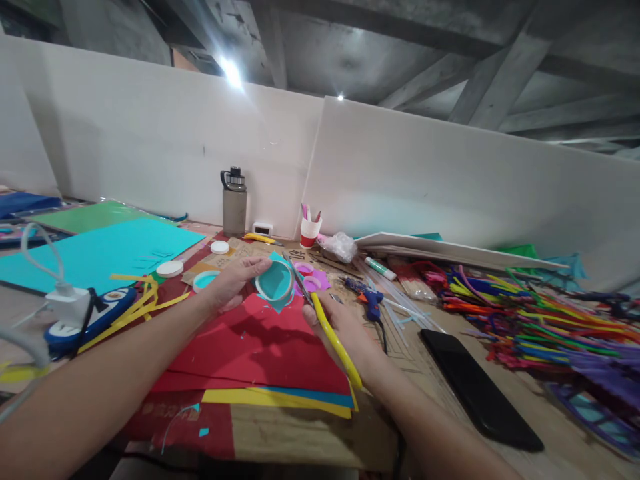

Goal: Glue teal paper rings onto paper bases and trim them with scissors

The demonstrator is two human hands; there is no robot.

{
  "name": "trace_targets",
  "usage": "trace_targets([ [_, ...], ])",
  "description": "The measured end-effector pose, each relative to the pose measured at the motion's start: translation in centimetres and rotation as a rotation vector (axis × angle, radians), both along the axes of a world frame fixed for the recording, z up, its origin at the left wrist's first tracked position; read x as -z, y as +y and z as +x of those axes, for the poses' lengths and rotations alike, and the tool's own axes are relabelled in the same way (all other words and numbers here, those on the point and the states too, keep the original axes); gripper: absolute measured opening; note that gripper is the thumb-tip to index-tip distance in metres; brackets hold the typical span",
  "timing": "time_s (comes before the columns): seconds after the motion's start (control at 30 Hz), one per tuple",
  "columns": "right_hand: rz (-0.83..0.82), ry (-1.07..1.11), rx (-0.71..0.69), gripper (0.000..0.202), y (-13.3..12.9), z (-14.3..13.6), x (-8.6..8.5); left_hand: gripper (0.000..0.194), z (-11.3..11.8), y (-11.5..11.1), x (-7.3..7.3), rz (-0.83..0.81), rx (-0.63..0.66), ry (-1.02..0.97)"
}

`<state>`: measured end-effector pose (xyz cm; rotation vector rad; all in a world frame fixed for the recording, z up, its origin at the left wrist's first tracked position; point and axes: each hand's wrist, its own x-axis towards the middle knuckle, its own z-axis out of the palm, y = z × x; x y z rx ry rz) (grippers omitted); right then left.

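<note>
1. Red sheets (250,347): stacked at the near middle of the bench, under and in front of both hands. Loose, by the look of them; a dragging wrist could skew the pile.
2. Black phone (480,387): flat, beside the right forearm. An elbow swinging outward might knock it.
3. Right hand (347,330): closed around the yellow handles of the scissors (330,327), some fingers hidden. Blades point up and away, tips near the ring's right side; cannot tell how far they are parted.
4. Left hand (235,283): thumb and fingers pinch the ring and paper at their left edge. If that grip loosens, the two could shift against each other; fingertips straying round the rim would come within reach of the blades.
5. Cyan paper (275,280): held up past the red pile's far edge, corners jutting beyond the ring. Thin, probably apt to bend or tear if the blades twist.
6. White ring (258,288): against the paper. A blade angled inward could nick it.
7. Cyan scrap (203,432): lies at the near edge; a sleeve-height draught or brush might drop it.
</note>
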<state>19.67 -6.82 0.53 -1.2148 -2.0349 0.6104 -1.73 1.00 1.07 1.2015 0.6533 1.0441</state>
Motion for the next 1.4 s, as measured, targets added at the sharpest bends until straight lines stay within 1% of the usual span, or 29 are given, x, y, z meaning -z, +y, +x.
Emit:
trace_targets([
  [0.2,0.005,0.002,-0.013,0.025,-0.07,0.01,-0.19,0.031,-0.30,0.10,-0.20,0.012,0.005,0.043],
  [0.33,0.017,-0.025,-0.019,0.027,-0.06,0.00,-0.29,0.029,-0.50,0.11,-0.31,0.006,0.015,0.059],
  [0.47,0.013,-0.039,-0.014,0.030,0.00,0.01,-0.16,0.029,-0.47,-0.03,-0.49,0.011,0.045,0.105],
  [0.63,0.011,-0.013,-0.031,0.028,-0.02,0.00,0.02,0.026,-0.33,-0.28,-0.72,0.015,0.049,0.123],
  [0.73,0.000,-0.003,-0.033,0.030,-0.09,-0.03,-0.03,0.026,-0.35,-0.21,-0.64,0.022,0.049,0.124],
  [0.93,0.002,-0.010,-0.031,0.029,-0.07,-0.03,-0.02,0.031,-0.53,0.07,-0.38,0.030,0.053,0.129],
  [1.2,0.017,-0.036,-0.032,0.031,0.02,0.01,0.16,0.030,-0.70,0.03,-0.80,0.024,0.043,0.142],
  [1.4,0.010,-0.052,-0.039,0.028,-0.03,0.07,0.06,0.028,-1.01,0.47,-0.49,0.039,0.050,0.159],
])
